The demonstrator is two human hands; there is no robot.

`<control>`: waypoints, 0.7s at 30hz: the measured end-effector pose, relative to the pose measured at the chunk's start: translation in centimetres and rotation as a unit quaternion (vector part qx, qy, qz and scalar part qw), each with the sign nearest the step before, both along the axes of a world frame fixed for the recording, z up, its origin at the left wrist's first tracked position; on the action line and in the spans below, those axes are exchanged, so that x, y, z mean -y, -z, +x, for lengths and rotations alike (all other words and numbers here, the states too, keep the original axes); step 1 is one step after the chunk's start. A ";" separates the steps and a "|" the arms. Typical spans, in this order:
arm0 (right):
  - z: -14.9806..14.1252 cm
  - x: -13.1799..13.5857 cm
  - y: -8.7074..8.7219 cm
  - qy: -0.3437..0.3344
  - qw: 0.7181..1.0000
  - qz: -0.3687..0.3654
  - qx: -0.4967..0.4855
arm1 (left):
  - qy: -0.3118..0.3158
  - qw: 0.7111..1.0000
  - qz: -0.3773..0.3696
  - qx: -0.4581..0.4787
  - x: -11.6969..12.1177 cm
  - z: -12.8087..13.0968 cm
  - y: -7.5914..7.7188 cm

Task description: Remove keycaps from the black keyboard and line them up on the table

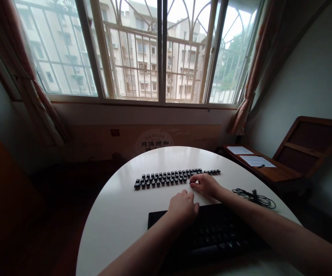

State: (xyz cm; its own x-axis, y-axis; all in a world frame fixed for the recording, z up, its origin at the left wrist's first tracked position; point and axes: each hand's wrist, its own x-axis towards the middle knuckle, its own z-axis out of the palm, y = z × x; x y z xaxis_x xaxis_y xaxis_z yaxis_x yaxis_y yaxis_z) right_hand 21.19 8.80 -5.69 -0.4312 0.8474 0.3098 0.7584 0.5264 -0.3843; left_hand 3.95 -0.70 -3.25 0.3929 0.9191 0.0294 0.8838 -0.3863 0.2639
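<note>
Black keycaps (168, 178) stand in several rows on the white round table (111, 214). At the right part of these rows, my right hand (206, 184) pinches a small dark keycap (191, 182) between thumb and fingertips, at the table surface. My left hand (182, 207) lies over the far edge of a black keyboard (212, 234), its fingers curled in; what they hold, if anything, is hidden. Both forearms cover parts of the keyboard. Keys still show in its near rows, while its upper part is too dark to make out.
A coiled black cable (256, 198) lies right of the keyboard, beside my right forearm. Farther right, a wooden chair (286, 172) bears paper sheets (258, 161) and a pen (261, 166). Beyond the table's far edge are a printed cardboard panel (119, 142) and a barred window (160, 53).
</note>
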 end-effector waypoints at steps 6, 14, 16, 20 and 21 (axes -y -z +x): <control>0.3 0.0 1.0 0.016 1.000 0.018 -0.016 | -0.006 1.000 -0.002 -0.012 0.0 0.0 -0.1; 0.5 0.1 0.9 0.031 0.999 0.006 -0.014 | -0.001 1.000 -0.006 -0.012 0.0 0.0 0.2; 0.5 0.2 0.9 0.033 0.999 0.001 -0.014 | -0.001 1.000 -0.004 -0.009 0.0 0.0 0.2; 0.2 -0.1 0.6 0.036 0.999 -0.003 -0.004 | -0.003 1.000 -0.010 -0.012 0.1 0.1 0.0; 0.1 -0.2 0.6 0.037 0.999 -0.003 -0.001 | -0.003 1.000 -0.014 -0.013 0.1 0.1 -0.1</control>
State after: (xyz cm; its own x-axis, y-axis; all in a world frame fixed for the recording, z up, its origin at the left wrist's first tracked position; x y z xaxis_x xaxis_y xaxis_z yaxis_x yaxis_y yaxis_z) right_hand 21.29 9.04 -6.27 -0.3662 0.8792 0.3047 0.7947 0.4658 -0.3892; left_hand 4.02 -0.85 -3.14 0.3882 0.9215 -0.0062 0.8927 -0.3744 0.2509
